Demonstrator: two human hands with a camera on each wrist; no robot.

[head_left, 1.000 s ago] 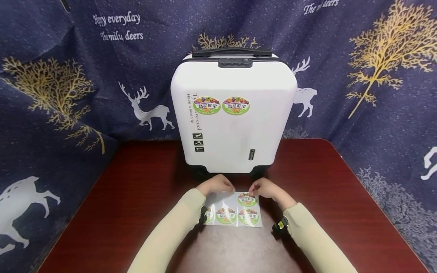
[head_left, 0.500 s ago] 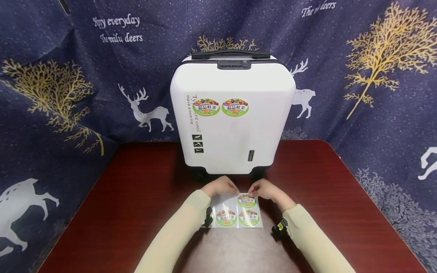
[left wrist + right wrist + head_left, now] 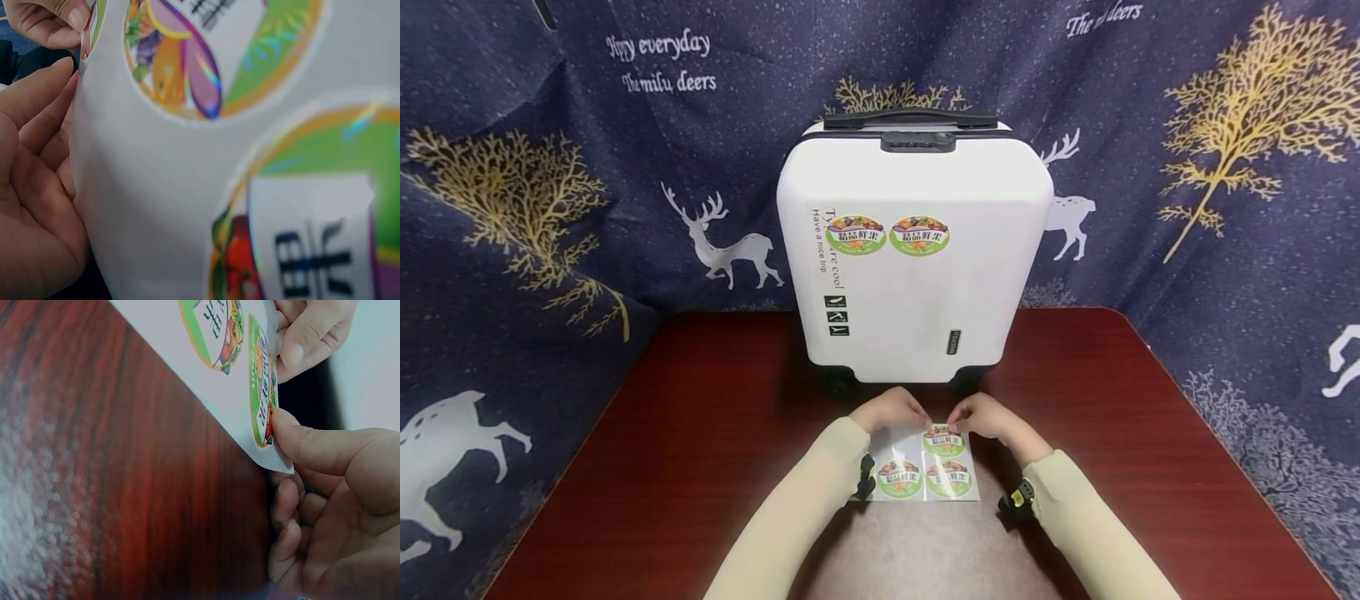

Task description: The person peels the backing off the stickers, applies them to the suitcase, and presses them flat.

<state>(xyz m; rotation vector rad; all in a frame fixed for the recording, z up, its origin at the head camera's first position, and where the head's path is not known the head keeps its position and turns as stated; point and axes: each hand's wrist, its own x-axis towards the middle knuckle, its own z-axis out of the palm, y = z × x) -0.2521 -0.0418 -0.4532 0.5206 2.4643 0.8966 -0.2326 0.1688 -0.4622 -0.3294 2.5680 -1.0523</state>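
A white sheet of round fruit stickers [image 3: 902,442] lies in front of the suitcase, its far edge raised in both hands. My left hand [image 3: 895,408] pinches that edge near its middle; in the right wrist view, the left thumb [image 3: 302,347] is at the edge beside a sticker. My right hand [image 3: 988,417] pinches the far right corner, its thumb [image 3: 300,437] against the rim of the upper right sticker [image 3: 944,442]. Two more stickers show in the near row. The sheet's left part is hidden under the left forearm.
A white suitcase [image 3: 917,292] stands upright behind the hands, with two oval-looking fruit stickers [image 3: 887,236] side by side on its front. The dark red table [image 3: 700,450] extends to both sides. A blue deer-print cloth [image 3: 730,125] hangs behind.
My left hand has slid right along the sheet's far edge, closer to the right hand, and its forearm covers more of the near left sticker. The right hand keeps its hold at the corner.
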